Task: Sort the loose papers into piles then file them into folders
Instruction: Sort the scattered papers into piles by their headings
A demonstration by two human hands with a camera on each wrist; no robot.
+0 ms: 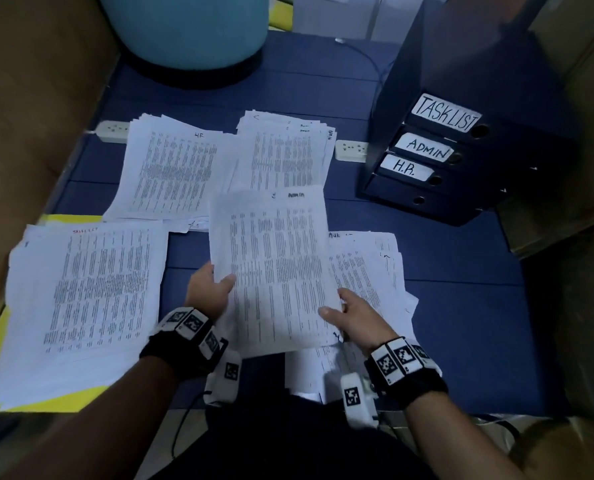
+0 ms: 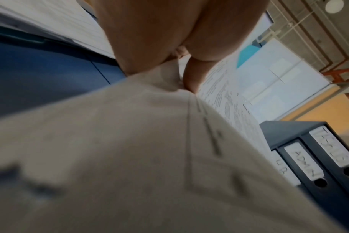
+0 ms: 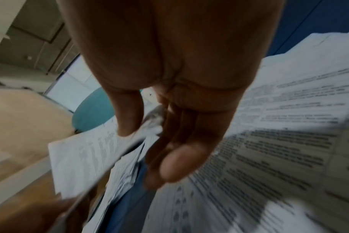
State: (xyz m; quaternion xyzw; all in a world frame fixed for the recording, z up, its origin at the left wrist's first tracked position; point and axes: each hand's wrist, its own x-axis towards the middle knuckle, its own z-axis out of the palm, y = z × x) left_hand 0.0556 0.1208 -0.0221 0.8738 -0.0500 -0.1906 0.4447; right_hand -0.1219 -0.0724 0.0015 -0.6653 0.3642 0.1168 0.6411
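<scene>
I hold one printed sheet (image 1: 275, 265) marked "ADMIN" up over the blue mat. My left hand (image 1: 212, 285) pinches its left edge, thumb on top. My right hand (image 1: 344, 313) pinches its right edge above the loose pile (image 1: 371, 268). In the left wrist view the sheet (image 2: 130, 141) fills the frame under my left hand (image 2: 169, 39). In the right wrist view my right hand (image 3: 169, 78) has its thumb on the sheet (image 3: 80, 157). Sorted piles lie around: "HR" (image 1: 174, 174), "ADMIN" (image 1: 285, 154), and "TASKLIST" (image 1: 87, 299).
Dark binders (image 1: 462, 150) labelled TASKLIST, ADMIN and H.R. are stacked at the right. The tasklist pile lies on a yellow folder (image 1: 46, 400). Two power strips (image 1: 112, 131) (image 1: 351, 150) lie behind the piles. A teal round object (image 1: 184, 29) stands at the back, a brown panel (image 1: 29, 98) at the left.
</scene>
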